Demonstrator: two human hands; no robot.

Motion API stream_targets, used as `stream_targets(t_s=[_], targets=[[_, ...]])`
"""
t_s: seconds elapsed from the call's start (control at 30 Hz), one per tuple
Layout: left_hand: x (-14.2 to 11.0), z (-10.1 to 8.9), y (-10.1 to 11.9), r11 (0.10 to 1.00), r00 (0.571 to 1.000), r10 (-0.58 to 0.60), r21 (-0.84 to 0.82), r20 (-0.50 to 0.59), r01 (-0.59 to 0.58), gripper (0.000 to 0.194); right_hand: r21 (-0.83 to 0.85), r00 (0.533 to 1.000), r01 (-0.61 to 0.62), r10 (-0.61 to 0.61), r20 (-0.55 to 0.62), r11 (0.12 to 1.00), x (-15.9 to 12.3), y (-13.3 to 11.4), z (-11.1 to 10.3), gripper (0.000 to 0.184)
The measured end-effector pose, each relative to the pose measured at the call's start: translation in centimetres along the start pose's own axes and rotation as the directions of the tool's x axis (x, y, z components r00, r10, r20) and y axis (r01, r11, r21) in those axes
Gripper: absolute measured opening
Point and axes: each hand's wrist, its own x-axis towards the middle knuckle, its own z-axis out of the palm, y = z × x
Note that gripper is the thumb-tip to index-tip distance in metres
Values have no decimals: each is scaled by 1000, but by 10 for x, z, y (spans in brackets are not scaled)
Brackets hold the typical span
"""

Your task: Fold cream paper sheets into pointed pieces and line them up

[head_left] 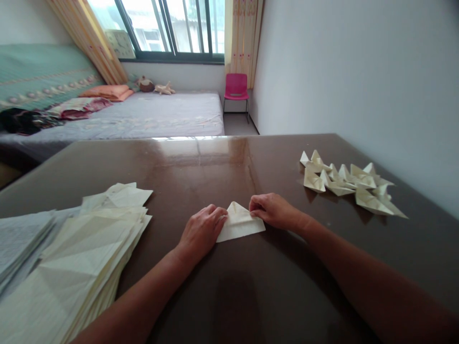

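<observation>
A cream sheet of paper (239, 225), folded to a peak at its far side with a straight band along its near edge, lies on the brown table in front of me. My left hand (203, 225) is closed on its left side, fingertips pressed to the slanted edge. On the opposite slant, my right hand (270, 210) pinches the paper between thumb and curled fingers. Part of each side of the paper is hidden under the fingers.
Creased cream sheets (82, 239) lie stacked at the left, beside printed papers (23, 234). Several folded paper boats (344, 179) cluster at the right, near the white wall. Beyond the glossy table (201, 165) are a bed (172, 112) and a pink chair (236, 87).
</observation>
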Motion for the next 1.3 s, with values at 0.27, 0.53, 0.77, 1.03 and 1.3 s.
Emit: stream_targets(t_s=[0.27, 0.53, 0.77, 1.03, 1.3], targets=[[-7, -1, 8, 955, 974, 224, 206, -36, -212, 40, -62, 999, -10, 8, -32, 998, 1, -2, 3, 12], [-5, -5, 11, 915, 939, 305, 227, 158, -335, 41, 74, 988, 11, 0, -154, 997, 5, 6, 12, 10], [-8, -3, 14, 917, 956, 262, 273, 136, -290, 43, 38, 928, 29, -13, -372, 999, 5, 2, 2, 14], [-9, -2, 18, 920, 961, 251, 278, 119, -275, 42, -495, 992, 122, -109, 55, 860, -36, -61, 20, 34], [-10, -6, 23, 900, 966, 229, 353, 120, -257, 33, -547, 990, -34, 103, 95, 837, -39, -61, 28, 43]])
